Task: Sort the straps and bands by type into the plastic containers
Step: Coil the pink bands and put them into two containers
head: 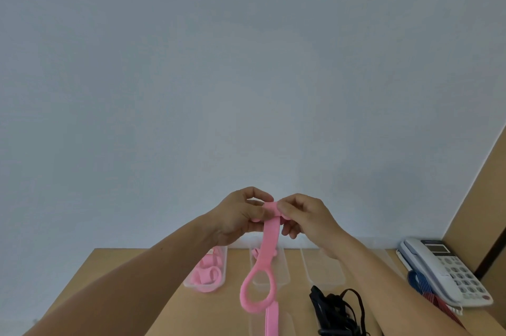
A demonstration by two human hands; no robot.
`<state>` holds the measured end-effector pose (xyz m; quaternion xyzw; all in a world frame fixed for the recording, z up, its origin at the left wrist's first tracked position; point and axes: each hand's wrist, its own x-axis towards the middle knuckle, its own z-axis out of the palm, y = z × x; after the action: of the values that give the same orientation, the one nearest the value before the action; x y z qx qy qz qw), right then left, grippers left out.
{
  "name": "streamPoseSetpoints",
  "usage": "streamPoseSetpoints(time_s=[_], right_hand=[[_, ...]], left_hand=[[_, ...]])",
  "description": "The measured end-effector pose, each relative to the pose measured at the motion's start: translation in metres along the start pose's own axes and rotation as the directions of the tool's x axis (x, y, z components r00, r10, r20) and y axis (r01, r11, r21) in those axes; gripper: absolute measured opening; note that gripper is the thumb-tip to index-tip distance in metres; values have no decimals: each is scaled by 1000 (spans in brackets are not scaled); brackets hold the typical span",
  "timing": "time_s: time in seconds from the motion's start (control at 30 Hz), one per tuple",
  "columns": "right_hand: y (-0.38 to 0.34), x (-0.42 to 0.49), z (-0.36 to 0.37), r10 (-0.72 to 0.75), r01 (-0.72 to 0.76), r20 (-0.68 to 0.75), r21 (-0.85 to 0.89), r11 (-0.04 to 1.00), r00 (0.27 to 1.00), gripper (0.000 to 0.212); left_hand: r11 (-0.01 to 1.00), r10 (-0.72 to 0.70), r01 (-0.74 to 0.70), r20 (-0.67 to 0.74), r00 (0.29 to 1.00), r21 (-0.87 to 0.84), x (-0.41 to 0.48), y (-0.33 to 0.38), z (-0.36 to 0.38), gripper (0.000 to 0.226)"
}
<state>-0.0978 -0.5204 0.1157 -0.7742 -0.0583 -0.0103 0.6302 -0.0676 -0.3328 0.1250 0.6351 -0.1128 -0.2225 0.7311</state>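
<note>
Fingertips of left hand and right hand curled in and pinching the top end of a pink strap, one hand on each side, both raised in front of the wall and above the far table edge. Pale blue-grey wall across most of the view; brown panel slanting up at far right. Light wooden table below, both bare forearms reaching in over it. White telephone at the right edge of the table, handset on its cradle. Pink strap hanging straight down from the pinch, opening into a wide loop low over the table, tail running on out of view at the bottom. Three clear plastic containers side by side at the back: left container holding rolled pink bands; middle container behind the hanging strap, a bit of pink at its far end; right container, contents not discernible. Tangle of black straps near the front, right of the loop. Blue band and red band just beside the telephone, partly behind the right forearm.
</note>
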Motion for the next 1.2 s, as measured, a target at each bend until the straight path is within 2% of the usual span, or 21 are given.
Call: streamPoseSetpoints(time_s=[0.13, 0.27, 0.37, 0.53, 0.7, 0.9, 1.07, 1.2], right_hand=[[-2, 1, 3, -44, 44, -3, -37, 998, 999, 11], [-1, 2, 7, -92, 90, -26, -53, 995, 995, 13], [1, 3, 7, -121, 117, -42, -75, 990, 992, 13], [5, 2, 10, -198, 189, -41, -163, 968, 979, 17], [8, 2, 4, -244, 226, -44, -252, 941, 969, 27], [9, 1, -5, -200, 196, -5, -172, 965, 980, 28], [5, 3, -10, -44, 47, -54, 58, 997, 998, 17], [5, 5, -9, 70, -70, -25, -15, 997, 997, 24]], left_hand=[[999, -32, 32, -16, 999, -27, -3, -2, -4, 40], [991, -90, 91, -8, 996, 95, -7, -1, -4, 12], [982, -129, 127, 5, 992, 142, -9, 0, -7, 17], [991, -126, 121, 96, 987, 50, -9, 0, -5, 12], [993, -119, 119, 127, 985, 2, -5, 3, -2, 11], [995, -96, 97, 72, 993, -18, 4, 2, 0, 22], [999, -38, 38, 15, 999, 22, 12, -3, -3, 32], [996, 10, -12, 18, 1000, 91, 14, -7, 2, 38]])
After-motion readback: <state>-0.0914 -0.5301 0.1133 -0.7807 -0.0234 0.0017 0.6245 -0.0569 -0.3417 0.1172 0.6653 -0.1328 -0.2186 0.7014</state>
